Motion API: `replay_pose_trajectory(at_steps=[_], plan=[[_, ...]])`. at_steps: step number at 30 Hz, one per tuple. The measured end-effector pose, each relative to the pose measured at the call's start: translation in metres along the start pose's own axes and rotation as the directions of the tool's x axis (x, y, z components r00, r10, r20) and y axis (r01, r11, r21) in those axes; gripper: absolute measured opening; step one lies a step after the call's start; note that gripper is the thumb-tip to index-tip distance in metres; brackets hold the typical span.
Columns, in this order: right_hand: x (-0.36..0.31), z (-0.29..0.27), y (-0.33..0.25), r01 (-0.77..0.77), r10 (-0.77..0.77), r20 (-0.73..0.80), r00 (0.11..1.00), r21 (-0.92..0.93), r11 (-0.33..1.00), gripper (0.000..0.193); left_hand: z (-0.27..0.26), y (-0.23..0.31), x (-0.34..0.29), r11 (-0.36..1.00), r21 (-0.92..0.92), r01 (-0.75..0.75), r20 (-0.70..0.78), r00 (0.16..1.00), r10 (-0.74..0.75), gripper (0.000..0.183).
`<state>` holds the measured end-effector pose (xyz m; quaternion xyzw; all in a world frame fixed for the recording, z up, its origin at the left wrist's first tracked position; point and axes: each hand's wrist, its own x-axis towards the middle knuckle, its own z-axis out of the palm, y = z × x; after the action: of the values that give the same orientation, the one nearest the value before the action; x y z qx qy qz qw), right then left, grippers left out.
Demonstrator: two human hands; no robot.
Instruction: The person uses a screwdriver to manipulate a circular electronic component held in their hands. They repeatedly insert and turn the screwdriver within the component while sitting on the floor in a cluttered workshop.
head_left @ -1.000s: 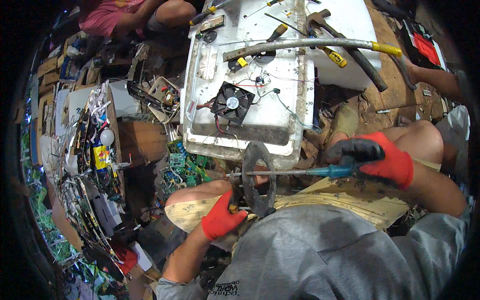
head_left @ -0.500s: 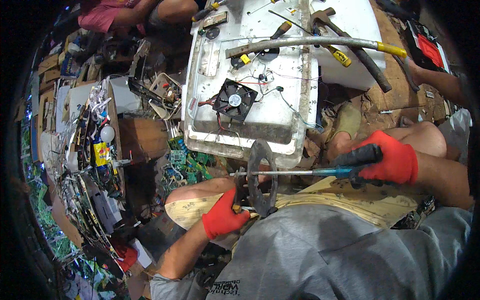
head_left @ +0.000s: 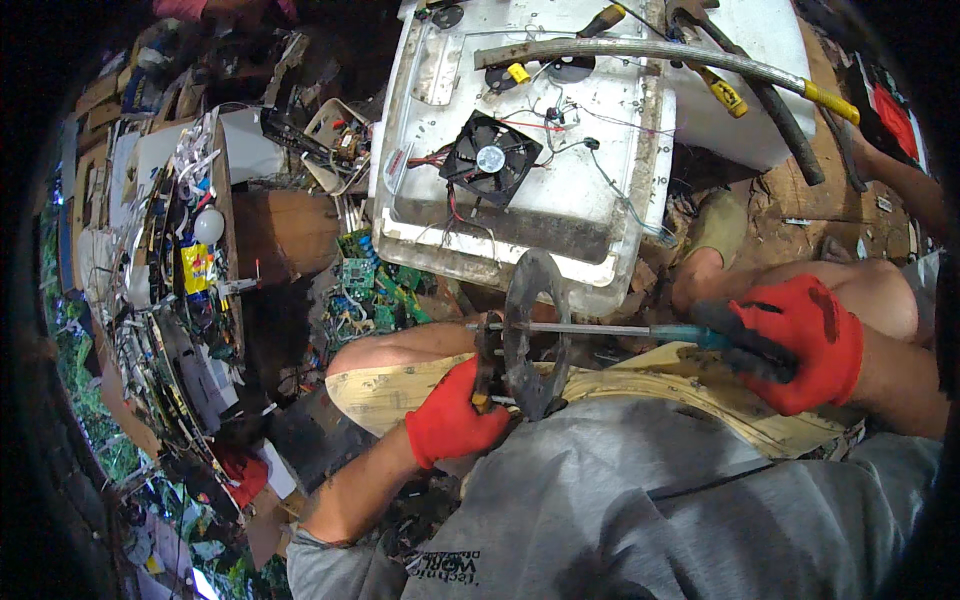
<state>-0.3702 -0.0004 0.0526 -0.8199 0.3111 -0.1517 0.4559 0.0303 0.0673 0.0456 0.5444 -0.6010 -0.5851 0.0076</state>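
My left hand (head_left: 455, 418), in a red glove, is closed around the lower part of a dark, flat ring-shaped piece (head_left: 537, 272) held upright before my lap. A small yellow bit shows by its fingers; the piece's lower end is partly hidden. My right hand (head_left: 815, 345), in a red glove with black fingers, grips the teal handle of a screwdriver (head_left: 690, 334). Its long metal shaft runs leftward across the ring's opening, and the tip reaches just beyond a second dark part (head_left: 487, 350) beside the ring. Whether the tip touches that part I cannot tell.
A dirty white panel (head_left: 420, 235) ahead bears a black fan (head_left: 490, 159) with wires, a hose-like rod (head_left: 640, 50), a hammer (head_left: 775, 110) and a yellow-handled screwdriver (head_left: 722, 92). Green circuit boards (head_left: 365, 285) and piled scrap (head_left: 190, 300) lie left. Another person's forearm (head_left: 905, 185) is far right.
The view has shifted slightly. My right hand has turned on the screwdriver handle and drawn a little to the right. My left hand keeps its hold on the ring-shaped piece.
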Motion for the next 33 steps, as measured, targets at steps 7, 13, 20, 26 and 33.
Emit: replay_pose_trajectory(at_steps=[7, 13, 20, 26, 33], plan=[[0.007, -0.007, 0.003, -0.223, 0.219, 0.058, 0.974, 0.415, 0.882, 0.037, 0.002, 0.004, -0.002, 0.998, -0.047, 0.031, -0.039, 0.999, -0.033, 0.040], [0.011, -0.015, 0.006, -0.573, 0.388, 0.456, 0.801, 0.392, 0.720, 0.030, -0.001, -0.006, 0.001, 0.997, -0.018, -0.070, -0.006, 0.998, 0.070, 0.046], [0.008, -0.006, -0.008, 0.015, 0.015, 0.072, 0.997, -0.395, 0.918, 0.040, -0.001, 0.004, 0.002, 0.998, -0.002, -0.067, -0.034, 0.997, 0.067, 0.052], [0.009, -0.020, 0.009, -0.553, 0.340, 0.435, 0.833, 0.645, 0.527, 0.051, 0.003, -0.017, -0.006, 0.992, -0.116, 0.051, -0.091, 0.994, -0.061, 0.053], [0.006, -0.011, 0.003, -0.034, 0.033, 0.054, 0.998, 0.027, 0.999, 0.051, -0.004, 0.007, 0.000, 0.999, -0.020, -0.042, -0.021, 0.999, 0.041, 0.051]])
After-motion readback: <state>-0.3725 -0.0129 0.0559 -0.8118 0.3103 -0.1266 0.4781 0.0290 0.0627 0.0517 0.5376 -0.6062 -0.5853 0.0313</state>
